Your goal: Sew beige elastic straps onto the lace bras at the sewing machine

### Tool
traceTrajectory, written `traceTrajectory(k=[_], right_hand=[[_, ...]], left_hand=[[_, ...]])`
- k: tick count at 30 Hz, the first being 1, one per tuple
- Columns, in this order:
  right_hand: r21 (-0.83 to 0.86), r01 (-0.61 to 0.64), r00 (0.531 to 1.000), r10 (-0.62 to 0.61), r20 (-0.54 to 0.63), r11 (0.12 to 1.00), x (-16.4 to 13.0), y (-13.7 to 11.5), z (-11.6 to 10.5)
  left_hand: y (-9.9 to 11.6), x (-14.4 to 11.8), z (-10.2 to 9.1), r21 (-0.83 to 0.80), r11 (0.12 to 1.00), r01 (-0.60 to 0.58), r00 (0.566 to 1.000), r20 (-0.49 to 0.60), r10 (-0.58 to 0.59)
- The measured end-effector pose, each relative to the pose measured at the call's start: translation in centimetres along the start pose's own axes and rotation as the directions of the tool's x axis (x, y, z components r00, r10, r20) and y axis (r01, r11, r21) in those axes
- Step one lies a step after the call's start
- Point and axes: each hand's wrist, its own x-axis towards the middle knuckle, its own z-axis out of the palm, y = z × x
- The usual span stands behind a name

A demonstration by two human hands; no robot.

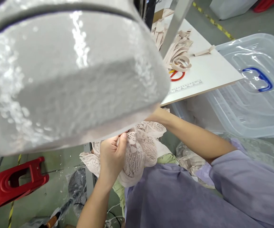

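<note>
My left hand (112,155) grips a piece of pale pink lace fabric (141,148) in my lap, thumb pressed on its upper edge. My right forearm (194,136) reaches in from the right toward the same lace, but the hand itself is hidden behind the big glossy white machine head (63,72) that fills the upper left of the view. The lace bunches between both arms, just under the machine's lower edge.
A white table (210,69) carries a pile of beige elastic strips (175,50) and red-handled scissors (178,76). A clear plastic bin lid with a blue handle (258,79) lies right. A red stool (10,183) stands on the floor left. A bag of strips (189,156) rests beside my lap.
</note>
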Motion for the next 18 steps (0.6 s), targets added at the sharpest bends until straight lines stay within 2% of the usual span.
traceTrajectory(k=[7,11,18], right_hand=[[0.013,-0.003,1.0,0.003,-0.004,1.0,0.0,-0.2,-0.1],[0.037,-0.012,0.999,0.013,-0.046,0.999,-0.3,-0.7,0.2],[0.079,0.03,0.981,-0.014,-0.193,0.996,-0.9,-0.1,1.5]], left_hand=[[-0.1,0.0,0.0,0.016,0.999,-0.028,1.0,-0.004,0.028],[-0.5,-0.6,-0.2,0.108,0.992,-0.066,0.998,-0.002,0.067],[-2.1,-1.3,-0.5,0.245,0.943,-0.225,0.968,-0.051,0.244]])
